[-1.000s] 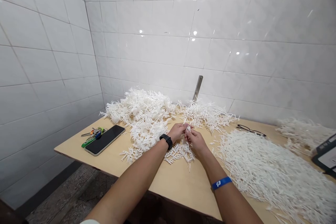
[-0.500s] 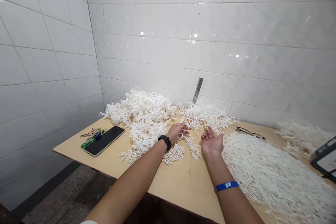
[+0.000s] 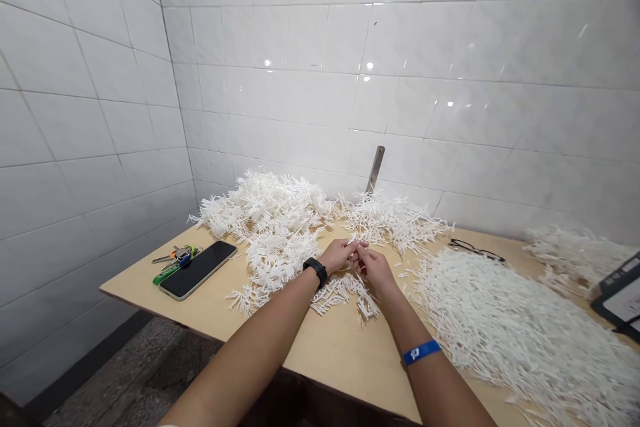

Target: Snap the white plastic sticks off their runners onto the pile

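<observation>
There it was, a tall, tangled heap of white, thin-branched, plastic-looking sprigs by the back-left corner of the pale wooden table, spilling toward the front edge! A looser white tangle of spindly sprigs sprawled along the back edge; a small, low white clump lay nearer the front. Rightward, a broad bed of short white sticks spread thickly! Mid-table, a tiny white bit peeked out, mostly hidden.

light-wood tabletop | tangled white pieces, left | loose white strands, right | phone | keys | eyeglasses
</observation>
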Available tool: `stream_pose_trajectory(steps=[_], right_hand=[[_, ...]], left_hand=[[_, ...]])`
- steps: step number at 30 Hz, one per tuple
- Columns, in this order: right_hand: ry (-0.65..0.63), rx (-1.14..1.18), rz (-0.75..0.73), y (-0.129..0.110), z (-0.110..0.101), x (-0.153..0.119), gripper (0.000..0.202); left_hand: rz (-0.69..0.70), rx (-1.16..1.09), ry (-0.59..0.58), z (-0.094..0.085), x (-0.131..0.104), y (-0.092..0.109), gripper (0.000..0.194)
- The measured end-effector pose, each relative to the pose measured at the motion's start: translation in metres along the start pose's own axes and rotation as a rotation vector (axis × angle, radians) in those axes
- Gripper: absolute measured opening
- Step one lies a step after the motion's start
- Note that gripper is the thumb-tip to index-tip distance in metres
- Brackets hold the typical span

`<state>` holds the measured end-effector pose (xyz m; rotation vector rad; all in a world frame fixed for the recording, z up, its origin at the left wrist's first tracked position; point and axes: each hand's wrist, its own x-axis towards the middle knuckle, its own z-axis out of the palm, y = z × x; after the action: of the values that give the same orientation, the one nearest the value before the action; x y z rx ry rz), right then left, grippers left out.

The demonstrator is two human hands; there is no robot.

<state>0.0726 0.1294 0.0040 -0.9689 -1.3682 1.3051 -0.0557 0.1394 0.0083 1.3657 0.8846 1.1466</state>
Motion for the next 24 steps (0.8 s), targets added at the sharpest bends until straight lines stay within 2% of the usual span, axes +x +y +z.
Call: stream_pose_trajectory(steps=[3,7,9,13,15,17,19,21,24], right_hand=[[-0.062,-0.064,-0.117,0.006,0.006,-0.001,0.053],[-0.171,-0.136,-0.169,0.008,0.016,-0.009,0.047],[-0.080,-0.091,-0.202,0.004,0.017,-0.010,0.043],[0.395,0.232,-0.317,-0.001,-0.005,-0.004,0.030],[0.538,0.429,-0.306,0.000,-0.022,0.000,0.032],[0.555,0.580,-0.210,0.002,-0.035,0.001,0.033],[0.520,0.669,-0.094,0.004,-0.041,0.001,0.046],[0.491,0.697,-0.032,0.002,-0.038,0.001,0.054],[0.451,0.589,-0.034,-0.004,-0.024,0.000,0.043]], left_hand=[[0.016,-0.072,0.061,0.003,0.002,-0.003,0.054],[0.014,-0.203,0.372,-0.003,0.004,-0.001,0.042],[0.005,-0.238,0.420,-0.008,0.004,0.003,0.039],[-0.057,-0.335,0.299,-0.010,0.003,0.010,0.041],[-0.082,-0.379,0.232,-0.007,0.003,0.012,0.041],[-0.105,-0.378,0.183,-0.005,0.004,0.012,0.040],[-0.127,-0.368,0.143,-0.003,0.003,0.012,0.037],[-0.138,-0.367,0.115,-0.003,0.002,0.012,0.035],[-0.108,-0.325,0.100,-0.002,0.000,0.013,0.032]])
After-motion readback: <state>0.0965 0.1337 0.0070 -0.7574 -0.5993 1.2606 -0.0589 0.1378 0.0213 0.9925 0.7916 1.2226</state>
